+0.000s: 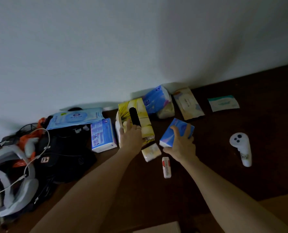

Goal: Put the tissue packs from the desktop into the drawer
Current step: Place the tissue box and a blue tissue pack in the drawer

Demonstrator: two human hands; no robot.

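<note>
Tissue packs lie scattered on the dark brown desktop [241, 174]. My left hand [131, 137] grips the near end of a yellow tissue pack [140, 115] that has a black slot on top. My right hand [182, 147] curls its fingers over a blue tissue pack [173, 130] lying tilted on the desk. A blue-and-white pack [103, 135] stands left of the yellow one. Another blue pack [156, 98] leans by the wall. A small pale pocket pack [151, 152] lies between my hands. The drawer is out of view.
A beige wipes pack [188, 104] and a teal wipes pack [223, 103] lie at the back right. A white controller [241, 148] rests on the right. A small white and red tube [166, 167] lies near my right wrist. A black bag [64, 153], headset [13, 179] and cables crowd the left.
</note>
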